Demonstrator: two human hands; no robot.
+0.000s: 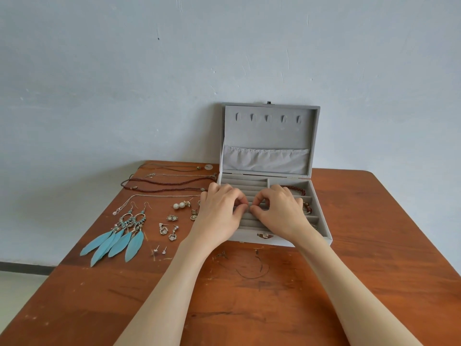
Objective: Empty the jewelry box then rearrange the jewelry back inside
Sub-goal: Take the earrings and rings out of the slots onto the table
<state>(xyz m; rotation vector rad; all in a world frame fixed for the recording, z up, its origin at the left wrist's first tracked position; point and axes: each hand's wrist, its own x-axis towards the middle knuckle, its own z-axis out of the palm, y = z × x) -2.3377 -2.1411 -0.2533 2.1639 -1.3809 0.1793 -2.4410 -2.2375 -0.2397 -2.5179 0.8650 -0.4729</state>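
hands, left (222, 208) and right (279, 208), fingers curled over grey jewelry box (321, 228) ring rolls, pinched contents untellable, no legible writing

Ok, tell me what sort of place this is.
Probably a plain room at home, not a shop: a scuffed wooden table pushed against a bare, marked pale wall, with a grey jewelry box and personal jewellery such as feather earrings laid out.
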